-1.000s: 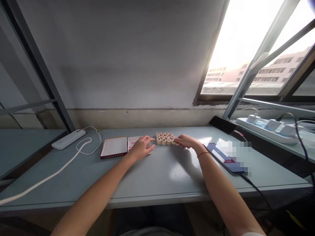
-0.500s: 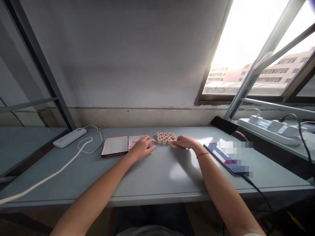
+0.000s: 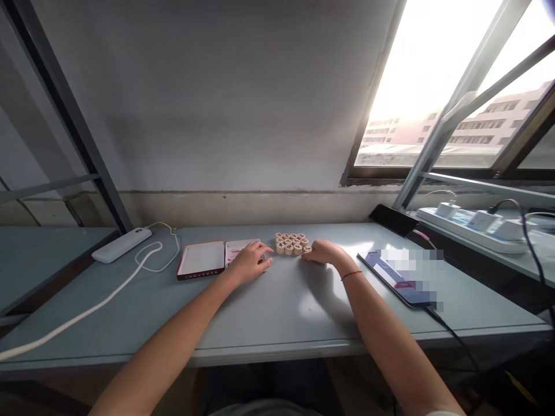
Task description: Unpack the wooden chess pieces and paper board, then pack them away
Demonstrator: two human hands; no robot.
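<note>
Round wooden Chinese chess pieces (image 3: 288, 249) with red and dark characters stand in tight rows at the middle of the desk. My right hand (image 3: 324, 252) is at the right end of the front row, its fingers curled against the end chess piece (image 3: 307, 249) and partly covering it. Left of the rows is my left hand (image 3: 248, 262), palm down, with thumb and fingers apart and nothing seen in it. It hovers by a white box tray (image 3: 233, 247) with pink print, hiding part of it. A dark red box lid (image 3: 202, 260) with a white inside adjoins that tray.
On the grey desk (image 3: 269, 323), a white power bank (image 3: 122, 245) and a white cable (image 3: 104, 300) lie at left. A tablet (image 3: 394, 280) with a black cord lies at right, behind it a dark phone (image 3: 392, 220). A power strip (image 3: 472, 230) sits beyond.
My right hand has moved the end chess piece slightly away from me, into line with the front row. My left hand stays nearly still; the whole view shifts slightly.
</note>
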